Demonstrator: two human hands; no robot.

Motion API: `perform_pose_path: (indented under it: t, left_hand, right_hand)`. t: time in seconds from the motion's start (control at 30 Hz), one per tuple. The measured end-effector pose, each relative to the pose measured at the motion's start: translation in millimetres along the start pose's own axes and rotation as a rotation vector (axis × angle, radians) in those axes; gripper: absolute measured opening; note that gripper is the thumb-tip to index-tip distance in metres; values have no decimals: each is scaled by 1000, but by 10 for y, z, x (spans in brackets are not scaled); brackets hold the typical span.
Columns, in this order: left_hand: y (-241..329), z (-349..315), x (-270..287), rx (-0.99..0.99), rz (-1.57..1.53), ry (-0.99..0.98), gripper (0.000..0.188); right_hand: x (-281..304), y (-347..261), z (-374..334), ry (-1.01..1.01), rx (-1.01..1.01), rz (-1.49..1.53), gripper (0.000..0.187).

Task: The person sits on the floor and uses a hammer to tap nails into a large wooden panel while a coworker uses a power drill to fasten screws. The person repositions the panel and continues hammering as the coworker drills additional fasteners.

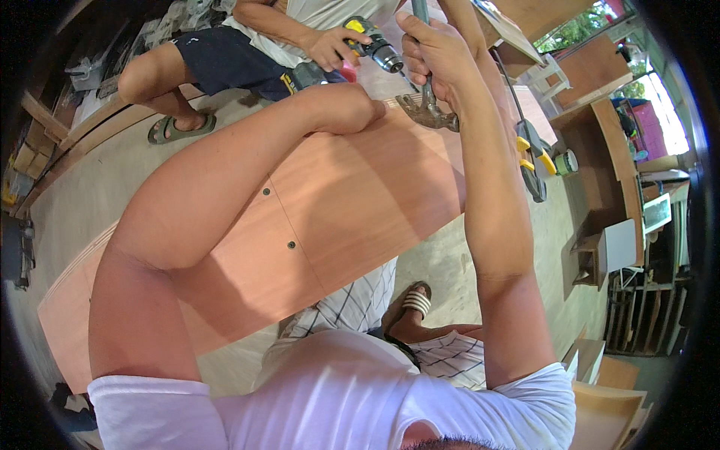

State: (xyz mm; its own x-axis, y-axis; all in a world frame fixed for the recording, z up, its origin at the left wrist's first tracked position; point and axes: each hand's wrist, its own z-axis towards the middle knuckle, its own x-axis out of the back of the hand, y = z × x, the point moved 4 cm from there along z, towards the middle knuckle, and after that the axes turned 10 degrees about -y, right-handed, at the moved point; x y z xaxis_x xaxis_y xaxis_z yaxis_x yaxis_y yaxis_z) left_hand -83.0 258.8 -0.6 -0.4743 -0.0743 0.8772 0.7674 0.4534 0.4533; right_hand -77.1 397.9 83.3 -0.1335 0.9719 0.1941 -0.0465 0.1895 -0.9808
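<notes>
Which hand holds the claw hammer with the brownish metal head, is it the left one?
No, the bare right hand grips the claw hammer by its handle.

Pale floor (439, 259), wooden furniture (619, 146) — bright opening (664, 105)

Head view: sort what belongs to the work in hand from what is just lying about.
Part of the work, by the look of it:
hammer, in the right hand
wooden panel, with the left hand at its far side
drill, in the co-worker's hand

Apparently just lying about:
black-and-yellow clamps, off to the right
green-and-white tub
grey board, farther right
</notes>
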Motion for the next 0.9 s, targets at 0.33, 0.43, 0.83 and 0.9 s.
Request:
perform_pose_path:
  t: [0.33,0.43,0.83,0.9]
  left_hand:
    - [-27,-10,30,78,-163,-6,52]
    - [16,-43,-6,171,-157,-116,58]
    - [-64,5,-16,78,-8,-47,59]
    - [-58,-48,13,39,76,-72,58]
  right_hand:
    - [-16,-17,20,-157,-202,-52,45]
    - [-64,-92,-157,-213,-253,-78,45]
    - [362,-948,-2205,-50,5,248,37]
    - [523,-1075,-2609,-12,76,193,46]
